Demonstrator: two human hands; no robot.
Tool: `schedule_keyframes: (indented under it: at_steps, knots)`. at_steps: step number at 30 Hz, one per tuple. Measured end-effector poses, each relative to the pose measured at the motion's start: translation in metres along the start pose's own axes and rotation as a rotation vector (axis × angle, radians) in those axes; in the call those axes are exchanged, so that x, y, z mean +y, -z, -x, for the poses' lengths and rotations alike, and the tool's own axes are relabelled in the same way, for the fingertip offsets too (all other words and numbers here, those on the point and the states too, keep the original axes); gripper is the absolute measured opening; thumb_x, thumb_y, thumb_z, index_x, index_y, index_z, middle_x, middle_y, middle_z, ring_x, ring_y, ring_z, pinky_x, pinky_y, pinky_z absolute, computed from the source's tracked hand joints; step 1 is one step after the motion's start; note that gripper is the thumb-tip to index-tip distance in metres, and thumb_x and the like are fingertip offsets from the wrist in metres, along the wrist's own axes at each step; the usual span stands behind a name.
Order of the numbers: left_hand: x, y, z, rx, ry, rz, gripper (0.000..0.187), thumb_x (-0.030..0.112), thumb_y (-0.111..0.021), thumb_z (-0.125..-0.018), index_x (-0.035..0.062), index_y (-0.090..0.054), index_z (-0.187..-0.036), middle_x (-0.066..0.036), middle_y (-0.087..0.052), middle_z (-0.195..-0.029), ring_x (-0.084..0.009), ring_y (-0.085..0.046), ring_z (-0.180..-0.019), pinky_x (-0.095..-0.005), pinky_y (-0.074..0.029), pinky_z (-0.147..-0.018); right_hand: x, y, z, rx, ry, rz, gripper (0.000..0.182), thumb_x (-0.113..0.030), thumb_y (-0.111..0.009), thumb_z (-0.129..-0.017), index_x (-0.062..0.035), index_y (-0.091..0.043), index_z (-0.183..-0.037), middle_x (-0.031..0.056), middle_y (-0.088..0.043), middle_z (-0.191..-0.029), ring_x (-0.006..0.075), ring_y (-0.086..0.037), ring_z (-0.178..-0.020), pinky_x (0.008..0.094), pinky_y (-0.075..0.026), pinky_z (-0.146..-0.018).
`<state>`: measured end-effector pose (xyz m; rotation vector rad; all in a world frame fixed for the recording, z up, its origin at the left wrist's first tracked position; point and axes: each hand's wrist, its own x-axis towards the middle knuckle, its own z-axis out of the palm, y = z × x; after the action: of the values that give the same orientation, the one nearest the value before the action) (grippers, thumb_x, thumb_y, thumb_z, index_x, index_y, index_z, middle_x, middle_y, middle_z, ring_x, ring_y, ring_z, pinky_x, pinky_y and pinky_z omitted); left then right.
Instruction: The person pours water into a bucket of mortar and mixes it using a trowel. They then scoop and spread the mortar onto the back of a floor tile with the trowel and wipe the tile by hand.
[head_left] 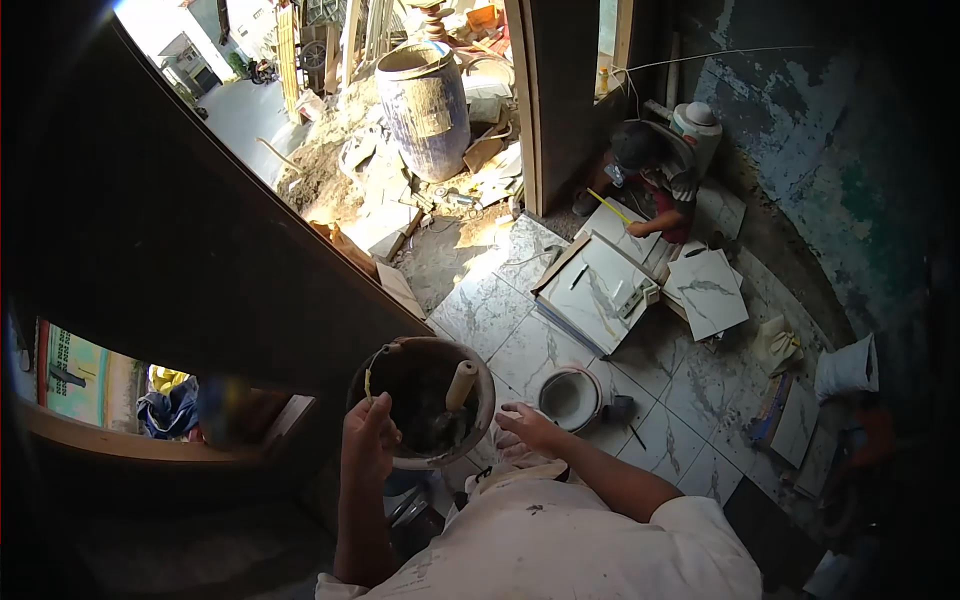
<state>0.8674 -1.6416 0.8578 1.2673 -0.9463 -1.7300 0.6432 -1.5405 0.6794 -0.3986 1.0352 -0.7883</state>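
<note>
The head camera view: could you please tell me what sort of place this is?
Probably a room under renovation: marble-patterned floor tiles are partly laid, the left hand holds a dirty bucket, and a stained barrel stands among debris outside.

So the left hand (pixel 372 440) is closed at the yellow strip (pixel 368 380) on the left rim of a dark bucket (pixel 487 400), with a pale handle (pixel 461 386) sticking up inside. The right hand (pixel 525 430) is half open just beside the bucket, can't tell if it's touching. A round tub (pixel 544 400) sits on the tiled floor (pixel 490 320) nearby. Further back there's a tile stack (pixel 605 265), a pen-like thing (pixel 578 277) around its middle, some gadget (pixel 638 298) at its right corner, and a crouching coworker (pixel 683 185) holding a yellow strip-like tool (pixel 612 206) past its far edge.
</note>
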Motion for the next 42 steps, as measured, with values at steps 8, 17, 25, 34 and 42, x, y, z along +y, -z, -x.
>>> schedule_keyframes:
  at_steps: [8, 17, 25, 34, 42]
  knots:
    - [0.063, -0.060, -0.274, -0.308, 0.137, -0.192, 0.023, 0.026, -0.065, -0.090, 0.0086, -0.053, -0.082, 0.007, -0.043, -0.065, -0.0016, -0.035, -0.052, -0.0204, -0.028, -0.048, -0.151, 0.039, -0.164, 0.339, 0.108, -0.400, 0.061, -0.033, -0.067, -0.087, -0.0046, -0.029, -0.125, 0.0170, -0.050, -0.116, 0.0334, -0.063, -0.093, 0.0466, -0.057, -0.075]
    - [0.151, -0.110, -0.547, -0.425, 0.085, -0.441, 0.033, 0.033, -0.067, -0.088, 0.0070, -0.051, -0.076, 0.007, -0.043, -0.063, -0.0028, -0.035, -0.056, -0.0227, -0.028, -0.049, -0.331, 0.116, -0.365, 0.568, 0.188, -0.351, 0.044, -0.013, -0.071, -0.081, -0.0035, -0.049, -0.117, 0.0115, -0.059, -0.104, 0.0252, -0.064, -0.091, 0.0462, -0.057, -0.074]
    - [0.301, -0.055, -0.751, 0.050, -0.648, -0.653, 0.050, 0.032, -0.079, -0.074, -0.0012, -0.058, -0.105, -0.007, -0.064, -0.085, -0.0170, -0.060, -0.085, -0.0315, -0.047, -0.080, -0.583, 0.084, -0.478, 0.501, 0.573, -0.220, 0.032, 0.006, -0.058, -0.074, 0.0010, -0.054, -0.105, 0.0086, -0.059, -0.094, 0.0178, -0.061, -0.080, 0.0323, -0.053, -0.068]
    - [0.203, 0.030, -1.029, -0.300, 0.309, 0.797, 0.040, 0.012, -0.061, -0.079, -0.0014, -0.055, -0.116, -0.016, -0.064, -0.103, -0.0273, -0.064, -0.092, -0.0428, -0.051, -0.088, -0.758, 0.073, -0.670, 0.542, 0.675, 0.023, 0.024, 0.002, -0.059, -0.073, 0.0015, -0.060, -0.098, 0.0039, -0.062, -0.083, 0.0096, -0.058, -0.073, 0.0250, -0.048, -0.068]
    - [0.305, 0.035, -1.118, -0.053, 0.123, 0.501, 0.047, 0.000, -0.051, -0.069, -0.0063, -0.052, -0.115, -0.017, -0.063, -0.103, -0.0304, -0.064, -0.094, -0.0444, -0.052, -0.091, -0.851, 0.092, -0.777, 0.440, 0.434, 0.003, 0.029, -0.002, -0.062, -0.076, 0.0014, -0.057, -0.105, 0.0067, -0.063, -0.084, 0.0140, -0.062, -0.062, 0.0269, -0.052, -0.051]
